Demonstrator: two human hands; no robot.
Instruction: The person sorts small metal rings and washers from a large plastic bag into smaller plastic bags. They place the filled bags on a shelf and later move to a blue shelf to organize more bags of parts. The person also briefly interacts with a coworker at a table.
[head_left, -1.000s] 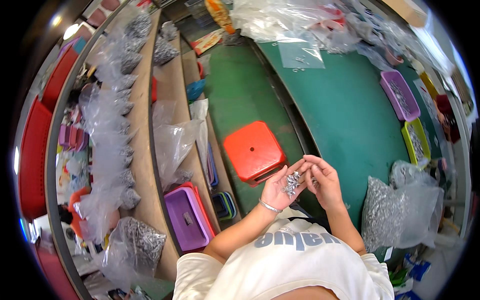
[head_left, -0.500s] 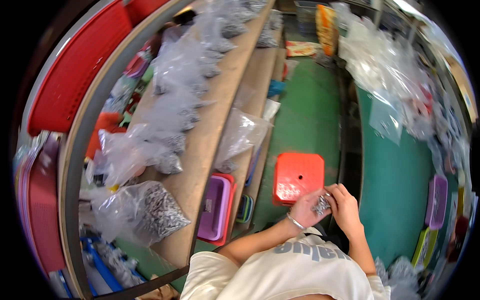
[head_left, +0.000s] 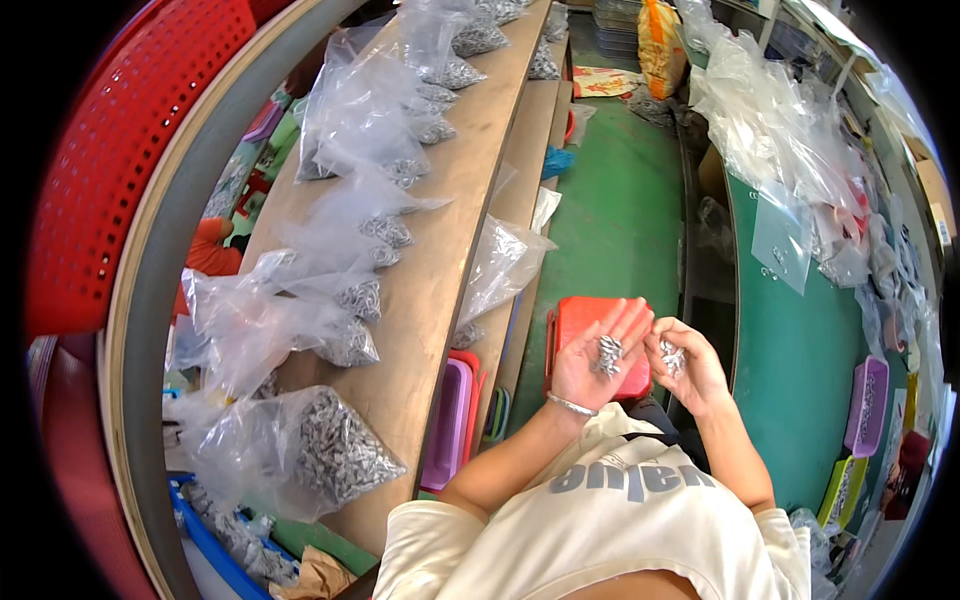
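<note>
My left hand point(head_left: 590, 365) is turned palm up, its fingers stretched out, and holds a small pile of silvery metal parts point(head_left: 608, 354) on the palm. Beside it, my right hand point(head_left: 693, 372) is half curled, cupping more small metal parts point(head_left: 672, 357). The two hands are close together, with their fingertips nearly meeting. Below them stands a red plastic stool point(head_left: 577, 318), partly covered by the left hand. The exact shape of the small parts is too fine to make out.
On the left, a wooden shelf point(head_left: 425, 290) carries several clear bags of metal parts point(head_left: 340, 445). A purple bin point(head_left: 447, 420) sits under its edge. To the right, a green-topped table point(head_left: 790, 345) holds plastic bags point(head_left: 765, 110) and a purple basket point(head_left: 866, 405). Green floor point(head_left: 630, 190) runs between.
My hands have moved apart and slightly up in the picture. The left has opened out flat, showing parts on its palm; the right has turned to show the parts it cups. The view has shifted slightly.
</note>
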